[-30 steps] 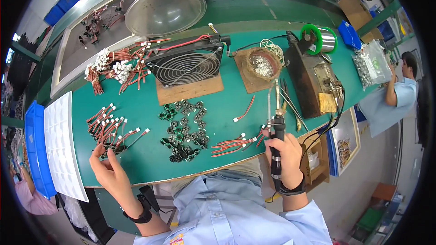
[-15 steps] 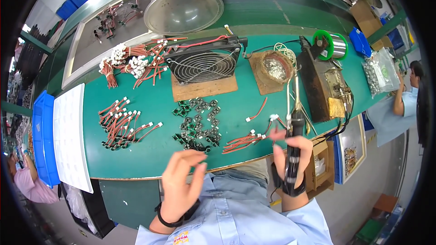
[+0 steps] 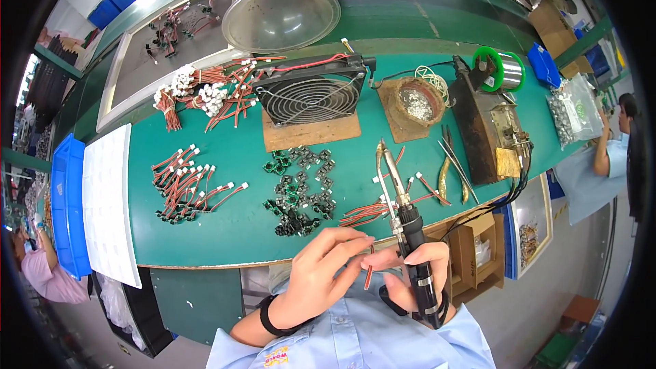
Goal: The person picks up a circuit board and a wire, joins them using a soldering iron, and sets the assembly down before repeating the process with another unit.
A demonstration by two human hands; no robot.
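Note:
My right hand [image 3: 425, 266] grips a black-handled soldering iron [image 3: 411, 225] with a metal solder-feed tube along its side, tip pointing up and away from me. Close beside it, my left hand [image 3: 326, 272] has its fingers pinched at a short red and black wire lead [image 3: 369, 277]. The right fingertips also meet that lead, whose upper end is hidden among the fingers. Just past the hands lies a small group of wire leads [image 3: 362, 214] with white connectors. To their left is a pile of small green and black components [image 3: 298, 191].
A black fan [image 3: 311, 96] stands on a board at the back. Right of it are a tip-cleaning pot [image 3: 418, 106], a solder spool [image 3: 507, 70], a soldering unit [image 3: 485, 123], pliers [image 3: 444, 176] and tweezers [image 3: 459, 171]. Finished-looking wired parts [image 3: 188, 184] lie left, near a white tray [image 3: 108, 205].
My right hand has swung the iron left and nearer to me, bringing a wire lead with it. My left hand has moved right to meet it and closed on the lead.

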